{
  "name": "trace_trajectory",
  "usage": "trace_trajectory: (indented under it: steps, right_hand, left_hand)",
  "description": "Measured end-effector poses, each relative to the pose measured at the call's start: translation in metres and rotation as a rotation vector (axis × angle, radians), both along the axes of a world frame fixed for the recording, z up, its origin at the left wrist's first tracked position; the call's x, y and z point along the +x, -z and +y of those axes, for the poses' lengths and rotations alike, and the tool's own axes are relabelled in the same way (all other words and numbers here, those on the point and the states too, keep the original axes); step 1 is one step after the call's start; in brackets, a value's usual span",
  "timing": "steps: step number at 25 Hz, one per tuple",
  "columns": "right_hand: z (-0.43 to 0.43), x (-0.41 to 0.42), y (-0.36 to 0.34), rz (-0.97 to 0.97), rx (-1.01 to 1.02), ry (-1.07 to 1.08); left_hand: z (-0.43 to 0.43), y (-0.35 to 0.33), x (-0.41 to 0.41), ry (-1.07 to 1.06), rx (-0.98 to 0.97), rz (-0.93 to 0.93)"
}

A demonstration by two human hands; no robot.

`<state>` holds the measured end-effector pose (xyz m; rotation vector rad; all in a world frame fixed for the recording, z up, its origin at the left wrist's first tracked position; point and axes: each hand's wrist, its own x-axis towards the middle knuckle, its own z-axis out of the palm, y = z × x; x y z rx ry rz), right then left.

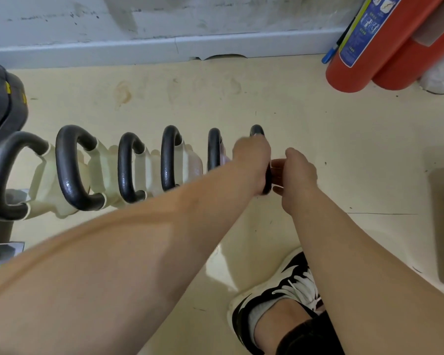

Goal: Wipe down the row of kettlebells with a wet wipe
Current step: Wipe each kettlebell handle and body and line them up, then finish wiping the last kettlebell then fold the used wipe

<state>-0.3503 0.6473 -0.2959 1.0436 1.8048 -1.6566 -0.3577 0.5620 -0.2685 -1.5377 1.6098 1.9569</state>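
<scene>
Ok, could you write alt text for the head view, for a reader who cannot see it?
A person's left hand grips the handle of the rightmost kettlebell in a row of six kettlebells on a pale floor, and the fingers of the right hand touch the same handle. Two red fire extinguishers stand by the wall.
</scene>
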Motion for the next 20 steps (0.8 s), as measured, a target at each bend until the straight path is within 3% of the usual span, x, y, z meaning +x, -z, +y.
trace_trajectory:
  steps: [2,3,4,5,6,8,10,15,17,20]
  right_hand:
    - [0.003,0.001,0.001,-0.015,-0.019,0.033]
    - [0.003,0.002,0.002,-0.012,-0.034,0.054]
    - [0.002,0.003,0.002,-0.004,-0.047,0.076]
    - [0.001,0.004,0.001,0.002,-0.068,0.102]
    - [0.001,0.004,0.001,0.007,-0.106,0.14]
    - [0.004,0.004,0.0,-0.012,-0.215,0.218]
    - [0.008,0.003,0.003,-0.013,-0.231,0.238]
    - [0.004,0.004,-0.005,0.034,-0.018,0.157]
    - [0.0,0.008,-0.017,0.113,0.148,0.003]
    - [-0.021,0.02,-0.048,0.318,0.412,-0.223]
  left_hand:
    - [-0.004,-0.005,-0.009,0.47,-0.319,-0.048]
    - [-0.005,-0.008,-0.015,0.599,-0.473,-0.027]
    - [-0.007,-0.002,-0.02,0.627,-0.484,0.017]
    - [-0.005,0.007,-0.015,0.822,-0.601,0.016]
    - [0.0,0.016,-0.008,1.111,-0.838,0.028]
    - [0.004,0.027,0.008,1.367,-1.129,0.207]
    - [-0.003,0.033,0.018,1.366,-1.111,0.37]
    - [-0.02,0.04,0.105,1.519,-0.904,0.662]
    - [-0.037,0.032,0.132,1.413,-0.779,0.558]
    - [-0.061,-0.011,0.141,0.987,-0.661,0.381]
